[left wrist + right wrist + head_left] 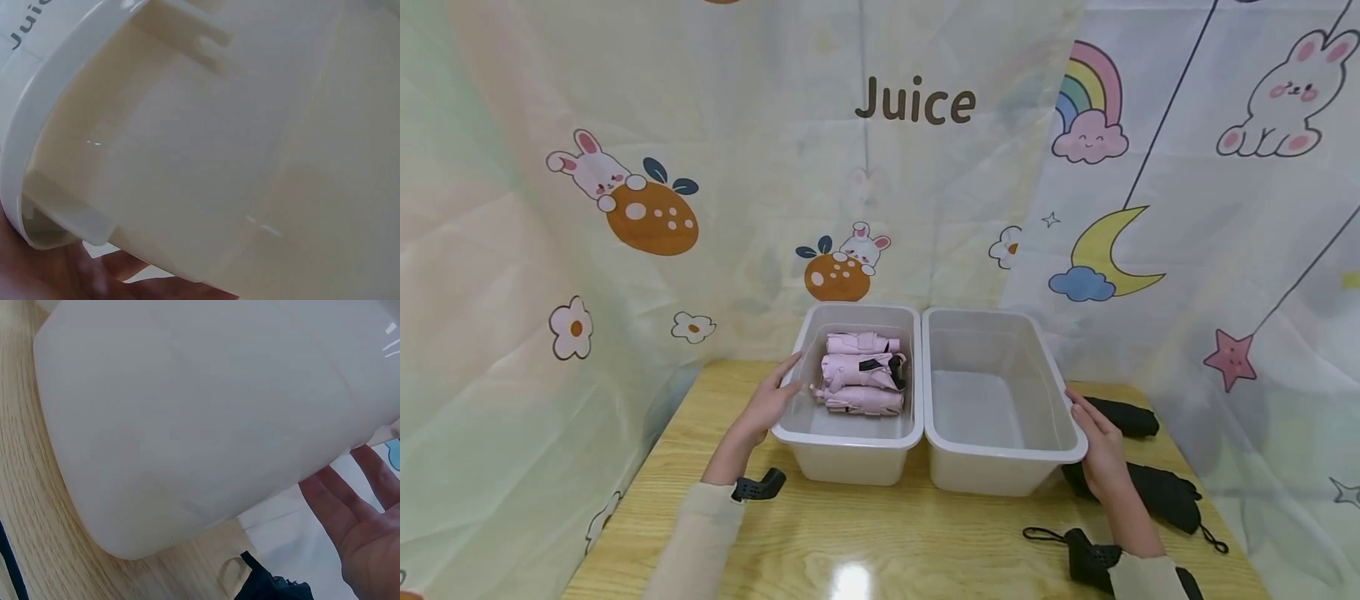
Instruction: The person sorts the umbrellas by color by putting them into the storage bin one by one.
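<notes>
Two pale plastic bins stand side by side on the wooden table. In the left bin (857, 439) lie three folded pink umbrellas (861, 400), stacked in a row from front to back. My left hand (766, 406) grips this bin's left rim, its thumb over the edge; in the left wrist view the fingers (169, 289) show beneath the wall. The right bin (1000, 455) shows a bare floor. Against its right side rests my right hand (1101, 446), with straight fingers (331, 506) touching the outer wall in the right wrist view.
Two folded black umbrellas, one farther back (1123, 418) and one nearer (1165, 496), lie right of the right bin, partly behind my right hand and forearm. A printed cloth (737, 208) hangs behind the wooden table (820, 533) and along its sides.
</notes>
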`<state>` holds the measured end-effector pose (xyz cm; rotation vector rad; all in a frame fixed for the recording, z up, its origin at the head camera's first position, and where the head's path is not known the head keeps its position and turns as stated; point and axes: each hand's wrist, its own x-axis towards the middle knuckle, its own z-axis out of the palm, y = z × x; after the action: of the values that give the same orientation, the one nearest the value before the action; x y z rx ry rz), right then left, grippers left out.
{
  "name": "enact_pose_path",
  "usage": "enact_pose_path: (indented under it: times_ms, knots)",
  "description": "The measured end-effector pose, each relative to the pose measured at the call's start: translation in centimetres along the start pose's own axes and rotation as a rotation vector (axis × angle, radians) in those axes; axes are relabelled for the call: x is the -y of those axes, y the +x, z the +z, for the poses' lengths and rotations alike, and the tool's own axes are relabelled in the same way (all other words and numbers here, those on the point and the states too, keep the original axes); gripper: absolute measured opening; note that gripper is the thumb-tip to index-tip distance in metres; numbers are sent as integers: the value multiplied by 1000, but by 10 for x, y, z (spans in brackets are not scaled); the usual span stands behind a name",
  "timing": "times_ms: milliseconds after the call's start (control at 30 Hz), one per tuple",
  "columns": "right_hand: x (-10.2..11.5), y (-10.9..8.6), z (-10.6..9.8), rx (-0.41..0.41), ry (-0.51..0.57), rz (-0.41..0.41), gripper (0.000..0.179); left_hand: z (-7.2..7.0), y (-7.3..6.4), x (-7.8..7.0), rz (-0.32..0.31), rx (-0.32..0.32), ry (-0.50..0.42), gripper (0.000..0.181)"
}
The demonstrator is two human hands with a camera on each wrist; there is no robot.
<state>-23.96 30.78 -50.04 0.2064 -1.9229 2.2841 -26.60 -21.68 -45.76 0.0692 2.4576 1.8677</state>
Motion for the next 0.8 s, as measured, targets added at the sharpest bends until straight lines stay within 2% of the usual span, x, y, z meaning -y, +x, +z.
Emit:
enact_pose_path:
  times_ms: [100,167,300,367,500,600,700,800]
  knots:
    - [0,0,-2,-1,-42,-4,49,0,1,1,-2,1,3,55]
    - [3,-1,-4,-3,-122,-11,49,1,1,2,-6,-3,3,55]
    - [17,-3,-14,2,-406,-29,51,1,1,4,-16,4,17,56]
    - [27,-5,-23,23,-585,-34,49,1,1,4,-20,9,28,56]
    - [45,-11,-44,171,-895,-34,42,0,2,3,-21,-12,31,56]
    - [52,-24,-60,304,-1050,-11,42,-1,1,3,-24,-27,17,55]
    - [51,-39,-73,426,-1105,92,52,-3,0,2,-27,-38,-1,55]
    - [45,-56,-84,512,-1059,288,66,-3,-2,3,-25,-37,-18,54]
